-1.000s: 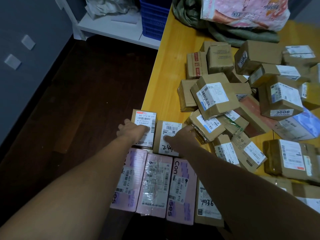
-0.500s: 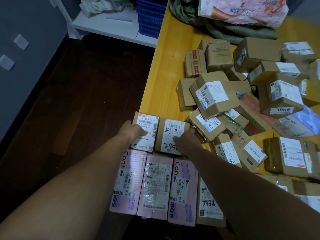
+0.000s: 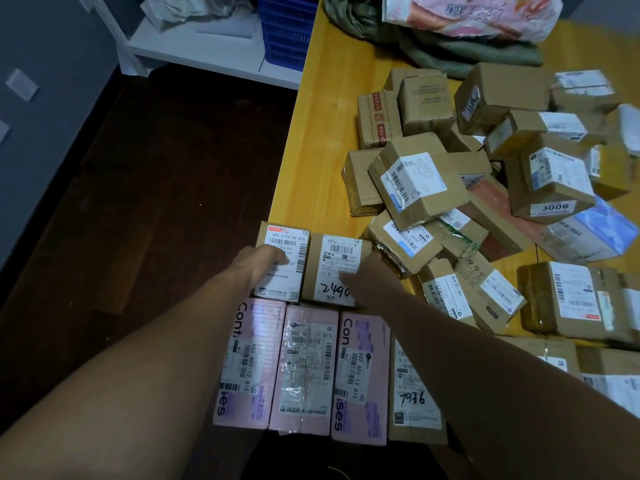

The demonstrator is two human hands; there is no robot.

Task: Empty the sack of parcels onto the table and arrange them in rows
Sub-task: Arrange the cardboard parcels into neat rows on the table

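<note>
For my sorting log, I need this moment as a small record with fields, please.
left grip: rests on the box labelled 642
right grip: rests on the box marked 2490, beside the first
near row: three pink parcels, then the box marked 7936
pile: brown boxes, unsorted, on the table
sack: green, at the far end

The yellow wooden table [image 3: 322,140] carries a row of three pink parcels [image 3: 304,368] and one brown parcel [image 3: 415,407] at its near edge. Behind this row lie two labelled brown boxes [image 3: 332,268], side by side. A loose heap of cartons [image 3: 422,181] occupies the right side. An olive sack [image 3: 460,53] lies at the far end.
</note>
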